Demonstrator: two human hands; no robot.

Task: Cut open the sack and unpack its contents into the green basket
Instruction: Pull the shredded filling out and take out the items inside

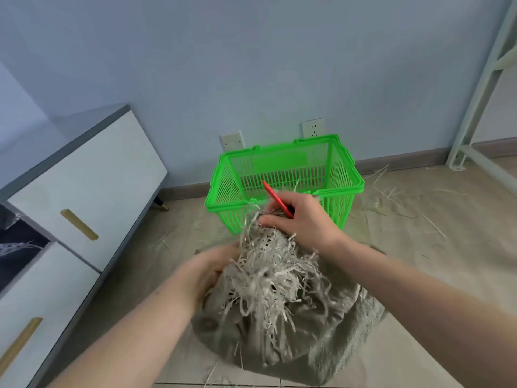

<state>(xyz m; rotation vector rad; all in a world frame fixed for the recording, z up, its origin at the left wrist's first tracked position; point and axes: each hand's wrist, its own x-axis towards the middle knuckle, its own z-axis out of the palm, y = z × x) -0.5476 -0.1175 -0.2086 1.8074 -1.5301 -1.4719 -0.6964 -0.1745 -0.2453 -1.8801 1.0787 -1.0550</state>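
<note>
Head view: sack (330, 340) already open on floor, just before green basket (282, 205). Unpacking under way — right hand (305, 219) clamped on red cutter (277, 201) and shredded paper (268, 275); left hand (207, 273) grips clump, fingers hidden. Next — carry clump over rim, release.

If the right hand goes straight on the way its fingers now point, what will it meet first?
The right hand, holding a red tool and a clump of paper shreds, points up-left toward the green basket. It would likely meet the basket's near rim first, though depth is unclear.
</note>
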